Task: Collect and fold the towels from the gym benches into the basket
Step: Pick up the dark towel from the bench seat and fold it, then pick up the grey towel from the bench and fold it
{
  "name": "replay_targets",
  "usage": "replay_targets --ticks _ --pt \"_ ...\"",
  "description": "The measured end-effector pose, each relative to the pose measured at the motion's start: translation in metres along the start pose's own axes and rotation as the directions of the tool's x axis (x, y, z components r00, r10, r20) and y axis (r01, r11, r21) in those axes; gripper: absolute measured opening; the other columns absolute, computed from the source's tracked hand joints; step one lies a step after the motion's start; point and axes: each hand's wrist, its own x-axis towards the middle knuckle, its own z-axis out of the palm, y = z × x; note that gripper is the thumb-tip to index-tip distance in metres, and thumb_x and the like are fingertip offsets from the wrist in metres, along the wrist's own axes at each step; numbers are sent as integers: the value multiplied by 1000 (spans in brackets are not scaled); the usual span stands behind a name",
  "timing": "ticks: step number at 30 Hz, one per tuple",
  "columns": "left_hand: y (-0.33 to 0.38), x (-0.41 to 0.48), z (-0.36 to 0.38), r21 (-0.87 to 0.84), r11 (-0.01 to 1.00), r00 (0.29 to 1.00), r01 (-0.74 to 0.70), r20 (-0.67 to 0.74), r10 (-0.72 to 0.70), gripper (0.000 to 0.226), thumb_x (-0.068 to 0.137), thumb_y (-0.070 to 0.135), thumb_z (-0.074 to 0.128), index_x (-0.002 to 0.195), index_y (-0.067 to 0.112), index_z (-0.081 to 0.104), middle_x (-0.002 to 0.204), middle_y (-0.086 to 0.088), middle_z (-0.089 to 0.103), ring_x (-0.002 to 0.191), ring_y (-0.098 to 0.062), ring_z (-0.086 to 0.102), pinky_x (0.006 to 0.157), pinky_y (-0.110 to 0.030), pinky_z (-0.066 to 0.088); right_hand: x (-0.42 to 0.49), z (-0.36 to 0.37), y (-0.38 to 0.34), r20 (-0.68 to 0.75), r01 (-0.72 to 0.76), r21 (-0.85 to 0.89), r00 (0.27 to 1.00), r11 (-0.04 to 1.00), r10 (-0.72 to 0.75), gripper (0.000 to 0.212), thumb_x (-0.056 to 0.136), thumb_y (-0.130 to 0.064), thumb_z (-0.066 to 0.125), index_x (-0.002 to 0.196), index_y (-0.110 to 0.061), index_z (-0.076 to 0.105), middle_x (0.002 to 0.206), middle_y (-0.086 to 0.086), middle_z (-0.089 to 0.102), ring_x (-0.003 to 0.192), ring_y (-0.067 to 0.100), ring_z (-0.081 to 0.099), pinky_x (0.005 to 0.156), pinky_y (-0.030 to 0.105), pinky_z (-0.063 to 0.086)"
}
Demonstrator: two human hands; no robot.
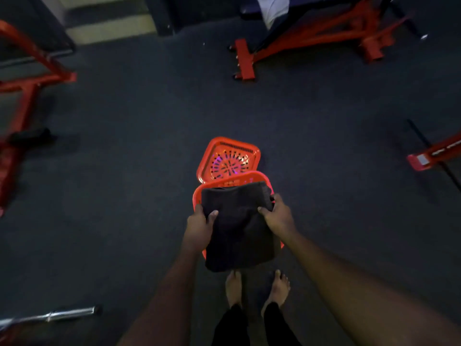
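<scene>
two hands hold one dark towel over a red basket.

head view: the left hand (199,224) and the right hand (277,216), set apart, each clamp a side edge of the black towel (237,228), thumbs on top, fingers under. the towel is soft, matte cloth folded to a rough rectangle; it hangs over the red basket (197,196) and covers nearly all of its opening, so its contents cannot be told. the basket is glossy plastic with a rounded rim. its lid (228,159) lies just beyond it on the dark carpeted floor (137,146), squarish with radial slots. bare feet (257,288) stand just below the towel. a white towel (272,8) drapes off a red-framed bench (311,38) far up right. a chrome barbell (50,315) lies at lower left.
</scene>
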Motion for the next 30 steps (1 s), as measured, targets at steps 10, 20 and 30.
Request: replay_targets --ticks 10,20,30 --pt "-63 101 95 44 988 988 149 44 -151 38 96 25 57 122 0 47 115 -26 63 105 -43 59 74 -33 38 116 72 91 71 -130 -164 987 978 143 57 84 -26 73 133 -9 49 127 13 65 115 31 62 91 29 46" --pt "12 102 41 99 995 971 -26 240 1 40 97 29 54 129 6 47 99 -21 71 99 -38 65 76 -34 45 111 5 18 1 -256 -158 966 954 259 32 86 -32 68 112 -15 67 109 11 72 107 26 66 94 34 51" --pt "236 68 -10 21 831 796 -556 301 525 31 97 29 54 119 7 58 104 -16 71 98 -28 66 80 -27 44 20 -202 -70 -296 -84 251 942 964 159 13 94 -11 56 84 -19 60 84 5 67 64 16 65 55 25 49"
